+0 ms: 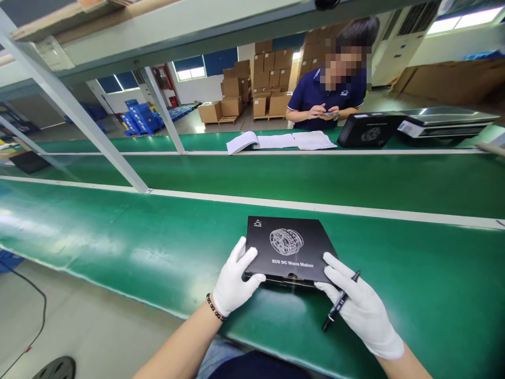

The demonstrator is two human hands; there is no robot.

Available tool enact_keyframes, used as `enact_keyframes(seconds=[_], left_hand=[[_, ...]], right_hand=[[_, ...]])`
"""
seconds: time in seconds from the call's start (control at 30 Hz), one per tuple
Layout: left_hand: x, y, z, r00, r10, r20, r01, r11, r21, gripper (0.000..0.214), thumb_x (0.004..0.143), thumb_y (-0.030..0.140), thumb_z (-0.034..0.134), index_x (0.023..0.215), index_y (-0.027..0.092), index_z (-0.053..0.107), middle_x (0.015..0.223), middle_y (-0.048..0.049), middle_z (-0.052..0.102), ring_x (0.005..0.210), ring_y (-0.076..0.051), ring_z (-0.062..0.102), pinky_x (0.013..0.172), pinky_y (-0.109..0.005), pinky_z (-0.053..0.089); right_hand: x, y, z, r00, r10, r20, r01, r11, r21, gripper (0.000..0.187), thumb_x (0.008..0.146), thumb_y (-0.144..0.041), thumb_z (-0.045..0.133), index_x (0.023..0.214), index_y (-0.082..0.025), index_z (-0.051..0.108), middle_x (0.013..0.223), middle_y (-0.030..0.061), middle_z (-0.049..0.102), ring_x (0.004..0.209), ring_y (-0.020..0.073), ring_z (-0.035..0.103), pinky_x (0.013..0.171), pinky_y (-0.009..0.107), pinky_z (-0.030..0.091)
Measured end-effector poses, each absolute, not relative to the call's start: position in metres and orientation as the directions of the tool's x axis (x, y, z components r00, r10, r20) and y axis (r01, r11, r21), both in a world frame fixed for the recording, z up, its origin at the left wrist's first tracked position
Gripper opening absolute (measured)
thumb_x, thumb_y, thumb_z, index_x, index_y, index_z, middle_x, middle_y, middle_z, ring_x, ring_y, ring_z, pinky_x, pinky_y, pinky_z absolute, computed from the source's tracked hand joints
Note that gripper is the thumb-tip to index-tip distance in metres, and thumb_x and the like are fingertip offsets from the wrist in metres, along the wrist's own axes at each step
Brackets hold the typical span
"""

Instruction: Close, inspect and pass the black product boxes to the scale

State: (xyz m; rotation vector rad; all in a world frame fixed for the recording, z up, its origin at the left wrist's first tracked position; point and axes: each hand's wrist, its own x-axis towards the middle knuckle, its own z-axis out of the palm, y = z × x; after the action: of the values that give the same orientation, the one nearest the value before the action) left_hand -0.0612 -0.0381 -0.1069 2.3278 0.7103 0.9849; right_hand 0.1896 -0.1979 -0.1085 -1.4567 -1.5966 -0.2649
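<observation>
Green surface (165,237): I've left hand (235,279) gripping Wave Maker box (290,248), lower centre, right hand (361,308) gripping it plus marker (340,303). Steadying step, I judge; next move needs even grip.

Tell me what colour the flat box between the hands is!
Black cardboard box, pale print; head view.

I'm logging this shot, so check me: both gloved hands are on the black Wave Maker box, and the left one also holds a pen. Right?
Not quite: the head view shows the pen in the right hand, not the left hand. Both are on the box.
</observation>
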Motion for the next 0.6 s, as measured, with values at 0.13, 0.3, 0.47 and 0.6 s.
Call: enact_keyframes(seconds=[0.13,0.3,0.47,0.6], left_hand=[[-0.065,-0.033,-0.102,0.658,0.525,0.540,0.313,-0.843,0.438,0.042,0.088,0.035,0.058,0.127,0.022,0.054,0.146,-0.0186,0.040,0.125,-0.029,0.053,0.098,-0.043,0.051],[-0.061,-0.038,-0.096,0.609,0.580,0.541,0.377,-0.812,0.446,0.032,0.090,0.040,0.056,0.116,0.025,0.065,0.145,-0.0115,0.044,0.142,-0.034,0.027,0.110,-0.056,0.034],[-0.046,-0.061,-0.096,0.481,0.868,0.124,0.344,-0.317,0.884,0.049,0.096,0.042,0.043,0.143,0.028,0.039,0.158,-0.0036,0.022,0.145,-0.023,0.020,0.118,-0.042,0.026],[-0.042,-0.064,-0.099,0.489,0.872,0.016,0.229,-0.146,0.963,0.069,0.095,0.045,0.044,0.152,0.023,0.012,0.160,-0.0029,0.012,0.147,-0.019,0.011,0.121,-0.035,0.014]], right_hand=[[0.190,-0.203,-0.114,0.117,0.653,0.748,0.961,0.114,-0.250,0.035,0.083,-0.018,0.069,0.117,-0.020,0.059,0.127,0.0153,0.059,0.115,0.0323,0.059,0.091,0.050,0.055],[0.193,-0.202,-0.114,-0.014,0.640,0.768,0.982,0.155,-0.112,0.046,0.078,-0.018,0.075,0.120,-0.017,0.055,0.121,0.0187,0.061,0.122,0.0362,0.051,0.096,0.058,0.049],[0.193,-0.202,-0.126,-0.073,0.632,0.771,0.976,0.206,-0.076,0.047,0.079,-0.007,0.070,0.122,-0.016,0.053,0.117,0.0187,0.063,0.118,0.0342,0.055,0.094,0.057,0.049],[0.190,-0.206,-0.120,-0.100,0.631,0.769,0.981,0.191,-0.029,0.043,0.078,-0.011,0.072,0.118,-0.014,0.055,0.112,0.0194,0.064,0.115,0.0356,0.057,0.092,0.059,0.049]])
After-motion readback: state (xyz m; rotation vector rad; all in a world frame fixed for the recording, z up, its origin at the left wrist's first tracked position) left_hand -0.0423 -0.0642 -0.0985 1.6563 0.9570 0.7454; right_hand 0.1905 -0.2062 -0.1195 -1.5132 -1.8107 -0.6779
